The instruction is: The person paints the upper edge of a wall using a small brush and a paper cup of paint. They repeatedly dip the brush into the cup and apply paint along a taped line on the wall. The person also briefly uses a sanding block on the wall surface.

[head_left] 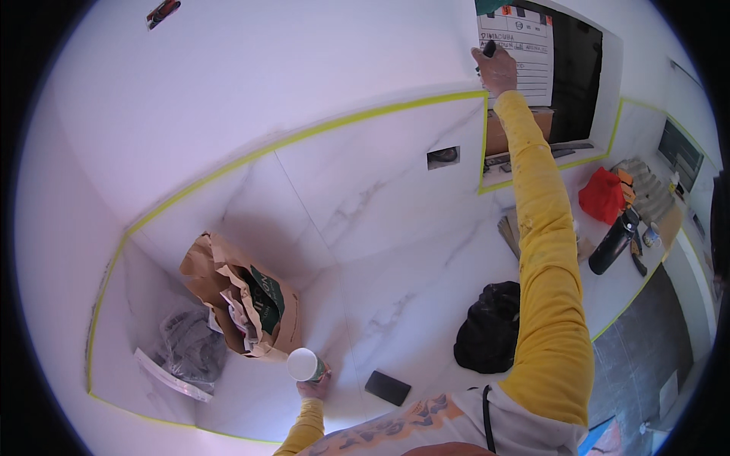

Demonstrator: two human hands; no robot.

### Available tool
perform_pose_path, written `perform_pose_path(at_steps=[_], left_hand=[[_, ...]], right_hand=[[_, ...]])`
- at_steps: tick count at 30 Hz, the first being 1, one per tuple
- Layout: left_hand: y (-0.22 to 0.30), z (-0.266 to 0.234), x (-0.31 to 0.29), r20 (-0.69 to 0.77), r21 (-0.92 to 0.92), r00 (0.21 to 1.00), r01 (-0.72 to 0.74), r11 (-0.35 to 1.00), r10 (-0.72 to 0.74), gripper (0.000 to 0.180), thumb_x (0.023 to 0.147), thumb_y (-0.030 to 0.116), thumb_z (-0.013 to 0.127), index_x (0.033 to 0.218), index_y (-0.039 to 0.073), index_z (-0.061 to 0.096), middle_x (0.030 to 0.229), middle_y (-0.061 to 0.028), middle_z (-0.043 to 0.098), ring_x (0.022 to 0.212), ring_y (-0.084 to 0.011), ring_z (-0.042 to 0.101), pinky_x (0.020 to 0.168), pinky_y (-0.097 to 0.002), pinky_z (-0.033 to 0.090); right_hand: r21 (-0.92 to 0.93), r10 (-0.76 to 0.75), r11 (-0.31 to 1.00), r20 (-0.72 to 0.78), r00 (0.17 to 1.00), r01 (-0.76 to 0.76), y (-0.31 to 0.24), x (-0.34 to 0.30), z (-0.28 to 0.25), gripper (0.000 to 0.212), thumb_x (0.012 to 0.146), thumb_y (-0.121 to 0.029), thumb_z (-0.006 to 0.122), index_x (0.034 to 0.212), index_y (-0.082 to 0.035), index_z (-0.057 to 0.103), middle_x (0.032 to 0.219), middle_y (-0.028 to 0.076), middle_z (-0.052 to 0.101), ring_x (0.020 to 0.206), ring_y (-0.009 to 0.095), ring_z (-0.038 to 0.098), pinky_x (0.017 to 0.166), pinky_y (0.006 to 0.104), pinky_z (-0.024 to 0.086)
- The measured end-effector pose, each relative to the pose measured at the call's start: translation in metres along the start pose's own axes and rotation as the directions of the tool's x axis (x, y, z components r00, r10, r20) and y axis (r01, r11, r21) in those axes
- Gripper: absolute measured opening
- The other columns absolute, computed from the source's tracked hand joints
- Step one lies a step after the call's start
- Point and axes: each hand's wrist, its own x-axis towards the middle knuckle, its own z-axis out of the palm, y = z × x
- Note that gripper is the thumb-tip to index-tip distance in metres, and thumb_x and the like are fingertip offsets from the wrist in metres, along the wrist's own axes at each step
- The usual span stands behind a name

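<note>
My left hand (313, 388) is closed around a white paper cup (305, 365) low over the marble-patterned counter, and the cup's mouth faces up toward me. Stretched far up and forward, my right hand (498, 74) grips a black marker (489, 49). It rests at the left side of a white lined sheet (532, 72) with handwriting on it, set in a wall opening. The marker's tip is hidden behind my fingers. Just right of the cup a dark phone (388, 387) lies flat. Left of the cup stands an open brown paper bag (285, 319).
Yellow-green tape (319, 128) edges the marble-patterned wall panels. A clear plastic bag (190, 346) lies at the left, and a black cloth bundle (487, 334) sits under my right arm. Farther right are a black bottle (614, 242) and a red bag (602, 196). A socket hole (443, 157) is in the wall.
</note>
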Motion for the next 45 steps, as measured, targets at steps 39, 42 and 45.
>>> perform_pose_path(at_steps=[39, 42, 45], left_hand=[[-0.032, 0.003, 0.004, 0.058, -0.263, 0.998, 0.043, 0.964, -0.028, 0.065, 0.067, 0.024, 0.090, 0.118, 0.000, 0.060, 0.111, -0.0110, 0.070, 0.104, -0.0230, 0.067, 0.094, -0.0348, 0.052], [-0.033, 0.003, 0.006, 0.031, -0.173, 0.998, 0.064, 0.983, -0.060, 0.064, 0.067, 0.021, 0.090, 0.119, 0.002, 0.059, 0.114, -0.0106, 0.069, 0.106, -0.0220, 0.066, 0.096, -0.0337, 0.051], [-0.038, 0.003, 0.010, 0.080, -0.218, 0.996, 0.065, 0.974, -0.048, 0.065, 0.068, 0.016, 0.089, 0.122, -0.001, 0.057, 0.111, -0.0096, 0.069, 0.103, -0.0215, 0.066, 0.096, -0.0341, 0.050]], right_hand=[[0.164, 0.109, 0.968, 0.397, 0.912, -0.187, -0.105, -0.028, 0.042, 0.045, 0.085, -0.045, 0.065, 0.080, 0.000, 0.066, 0.070, 0.015, 0.068, 0.064, 0.028, 0.067, 0.065, 0.0389, 0.055], [0.094, 0.232, 0.944, 0.493, 0.839, -0.317, -0.100, -0.030, 0.048, 0.044, 0.086, -0.047, 0.062, 0.088, -0.003, 0.068, 0.088, 0.017, 0.072, 0.090, 0.034, 0.071, 0.083, 0.0437, 0.055], [-0.257, 0.039, 0.966, 0.267, 0.963, 0.033, -0.093, -0.030, 0.036, 0.036, 0.086, -0.041, 0.065, 0.094, -0.006, 0.069, 0.099, 0.018, 0.072, 0.096, 0.036, 0.070, 0.084, 0.0457, 0.055]])
